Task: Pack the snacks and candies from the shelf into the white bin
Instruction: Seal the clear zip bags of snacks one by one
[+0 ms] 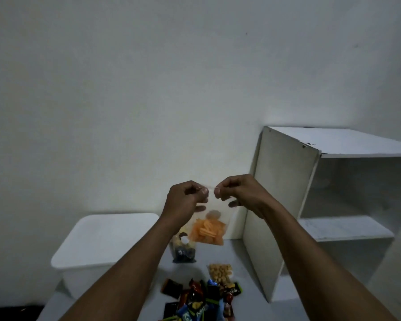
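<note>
A clear plastic bag of orange snacks [208,230] hangs in the air above the table. My left hand [185,200] pinches its top left edge and my right hand [236,193] pinches its top right edge. The white bin [102,246], covered by its lid, stands at the left on the table. The white shelf [333,205] stands at the right, its visible compartments bare. On the table lie a bag of mixed dark and pale snacks [183,250], a small bag of nuts [220,272] and a pile of wrapped candies [202,300].
A plain white wall fills the background. The grey table surface [245,304] runs between the bin and the shelf. The table's left edge drops to a dark floor [9,313].
</note>
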The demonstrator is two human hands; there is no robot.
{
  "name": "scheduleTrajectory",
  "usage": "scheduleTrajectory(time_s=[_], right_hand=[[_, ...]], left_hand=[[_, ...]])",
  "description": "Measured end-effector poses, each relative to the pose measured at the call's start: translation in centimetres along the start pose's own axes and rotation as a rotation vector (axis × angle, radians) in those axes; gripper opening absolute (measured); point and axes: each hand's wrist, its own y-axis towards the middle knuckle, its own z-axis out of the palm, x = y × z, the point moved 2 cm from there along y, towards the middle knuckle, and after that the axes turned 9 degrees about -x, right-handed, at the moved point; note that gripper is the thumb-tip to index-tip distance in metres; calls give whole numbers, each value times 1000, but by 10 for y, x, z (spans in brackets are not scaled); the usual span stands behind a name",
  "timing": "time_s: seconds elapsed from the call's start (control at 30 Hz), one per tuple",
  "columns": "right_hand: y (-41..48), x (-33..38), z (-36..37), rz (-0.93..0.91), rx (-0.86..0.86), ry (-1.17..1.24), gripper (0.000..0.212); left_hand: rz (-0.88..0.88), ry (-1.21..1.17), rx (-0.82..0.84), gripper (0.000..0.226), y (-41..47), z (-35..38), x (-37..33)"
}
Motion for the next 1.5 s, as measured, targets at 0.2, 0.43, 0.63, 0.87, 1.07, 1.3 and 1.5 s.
scheduleTrajectory(time_s=[0.2, 0.43, 0.63, 0.87, 1.07, 1.3, 1.5], right_hand=[[-8, 23, -5, -103, -29, -115, 9], [-10, 23, -7, -90, -56, -10, 15], [-8, 29, -9, -171, -121, -49, 9], [-12, 19, -8, -74, -110, 155, 8], [-12, 14, -6, -86, -120, 178, 12], [5, 13, -12, -118, -89, 221, 12], [19, 21, -36, -153, -110, 186, 14]], left_hand=[[56, 7, 32, 7, -4, 1, -20], [113, 25, -90, 10, 2, -1, -29], [114, 61, 15, 4, 5, -2, -38], [135, 80, -3, 10, 13, -9, -43], [101, 129, 104, 5, 14, -8, -44], [128, 152, 97, 9, 26, 4, -46], [117, 25, 42, 16, 40, 20, -58]])
